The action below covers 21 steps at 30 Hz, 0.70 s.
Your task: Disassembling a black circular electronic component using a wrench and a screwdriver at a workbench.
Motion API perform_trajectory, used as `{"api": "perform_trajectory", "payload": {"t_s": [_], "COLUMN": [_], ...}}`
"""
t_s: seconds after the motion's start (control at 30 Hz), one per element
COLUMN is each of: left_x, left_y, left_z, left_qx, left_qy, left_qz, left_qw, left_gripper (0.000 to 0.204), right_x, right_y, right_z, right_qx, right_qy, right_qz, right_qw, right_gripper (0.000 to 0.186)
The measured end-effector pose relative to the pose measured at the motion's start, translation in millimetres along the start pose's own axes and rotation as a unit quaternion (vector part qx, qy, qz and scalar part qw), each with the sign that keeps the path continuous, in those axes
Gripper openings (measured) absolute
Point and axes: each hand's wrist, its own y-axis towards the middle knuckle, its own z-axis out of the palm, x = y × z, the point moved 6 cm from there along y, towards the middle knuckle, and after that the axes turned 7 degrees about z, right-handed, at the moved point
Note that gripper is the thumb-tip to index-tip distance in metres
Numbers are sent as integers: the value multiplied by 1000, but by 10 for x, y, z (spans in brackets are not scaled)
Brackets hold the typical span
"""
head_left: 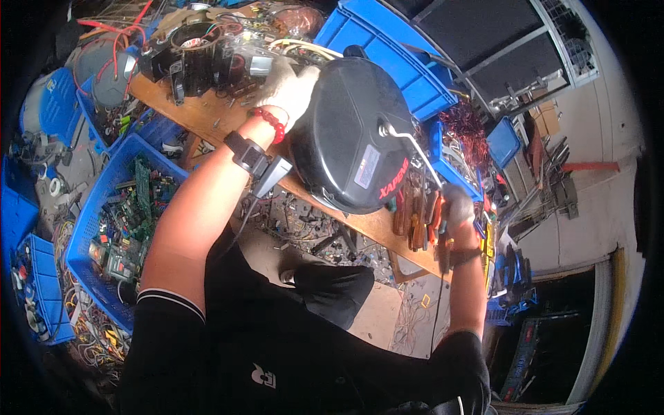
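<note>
A pale wall [610, 117] bounded the room on the right, and a dark, metal-framed rack [498, 34] stood at the upper right. A wooden bench [373, 225] ran aslant across the middle, its upper left part crowded with wires and a black cylindrical part [194, 55]. A blue crate [377, 52] stood at the far side, and a perforated blue basket [97, 200] at the left was heaped with green circuit boards [142, 187].

The black rounded housing [342, 131] was at the bench, between the two hands, its broad face with a pale label [366, 166] turned toward the camera. A bent metal rod [420, 151] reached from that face to the right hand [456, 207], near hand tools [418, 214] with brown and orange handles.

The right fingers were curled closed around the rod's lower end. The left hand [294, 93] touched the housing's upper left edge; glare and the housing hid its fingertips, so how far its fingers were open could not be told. A red bead bracelet [271, 122] circled the left wrist.
</note>
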Motion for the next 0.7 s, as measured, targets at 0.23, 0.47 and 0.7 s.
{"api": "perform_trajectory", "payload": {"t_s": [0.23,0.47,0.7], "left_x": [-18,-288,49], "left_y": [-108,-145,-94], "left_z": [-25,226,-66], "left_qx": [-3,33,-11], "left_qy": [-38,-89,-13], "left_qz": [11,38,22], "left_qw": [999,995,1000], "left_gripper": [50,54,54], "right_x": [1118,2228,3530], "right_y": [1027,2178,1072], "right_z": [309,-641,1612], "right_qx": [12,-182,-166], "right_qy": [133,-428,-607], "right_qz": [-7,-288,-374], "right_qw": [991,837,682], "right_gripper": [18,8,19]}}
